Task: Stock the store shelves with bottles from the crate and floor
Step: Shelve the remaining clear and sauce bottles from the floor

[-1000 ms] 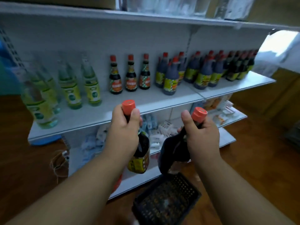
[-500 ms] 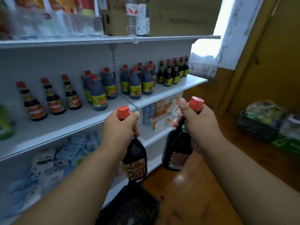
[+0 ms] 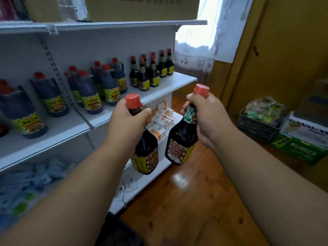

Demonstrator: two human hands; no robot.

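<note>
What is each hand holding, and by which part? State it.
The left hand grips a dark sauce bottle by its neck, just below the red cap. The right hand grips a second dark bottle the same way, by the neck under its cap.

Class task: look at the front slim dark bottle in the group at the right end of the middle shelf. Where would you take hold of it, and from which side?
Grip the front slim dark bottle at its narrow neck, just under the red cap, coming from the open aisle side. Its neighbours stand close behind and beside it, so the body is probably crowded, while the upright neck stands free. Both hands already hold matching bottles this way.
</note>
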